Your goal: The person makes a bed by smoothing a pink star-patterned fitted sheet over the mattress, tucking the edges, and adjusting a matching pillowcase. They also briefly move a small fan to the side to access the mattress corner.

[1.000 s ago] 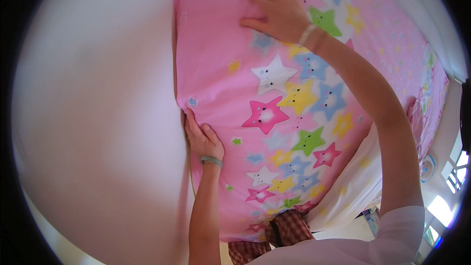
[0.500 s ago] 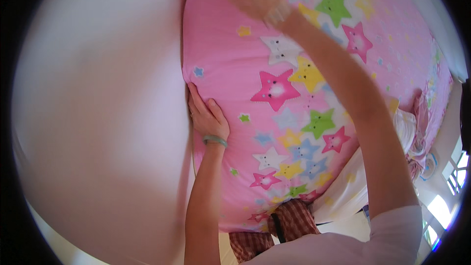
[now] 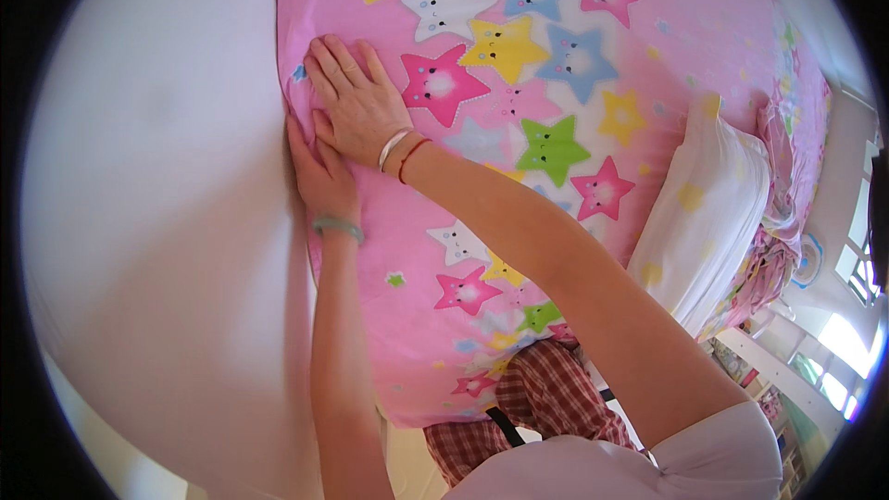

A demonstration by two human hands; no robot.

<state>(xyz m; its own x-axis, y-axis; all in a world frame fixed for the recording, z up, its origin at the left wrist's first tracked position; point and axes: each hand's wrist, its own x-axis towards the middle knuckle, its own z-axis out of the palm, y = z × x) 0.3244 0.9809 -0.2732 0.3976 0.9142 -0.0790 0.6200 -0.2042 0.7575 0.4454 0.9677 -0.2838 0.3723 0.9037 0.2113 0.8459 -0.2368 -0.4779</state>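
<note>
Beneath both hands spreads a pink bed sheet (image 3: 398, 194) printed with smiling stars in white, yellow, blue, green and pink. My left hand (image 3: 324, 176), with a green bangle at its wrist, lies along the sheet's left edge by the white wall. Its fingertips reach down at that edge and are partly hidden. My right hand (image 3: 356, 102) rests flat on the sheet just above the left one, fingers stretched out. A silver bangle and a red cord circle its wrist. Neither hand grips anything that shows.
A plain white wall (image 3: 167, 176) rises along the bed's left side. A folded white cloth with yellow patches (image 3: 704, 204) lies on the bed at right, beside crumpled pink fabric (image 3: 776, 157). White shelving (image 3: 787, 380) stands at lower right. My knees in checked trousers (image 3: 556, 389) are at the near edge.
My right hand has come down from the far part of the sheet to lie next to my left hand. The left hand stays at the edge; the whole view has shifted.
</note>
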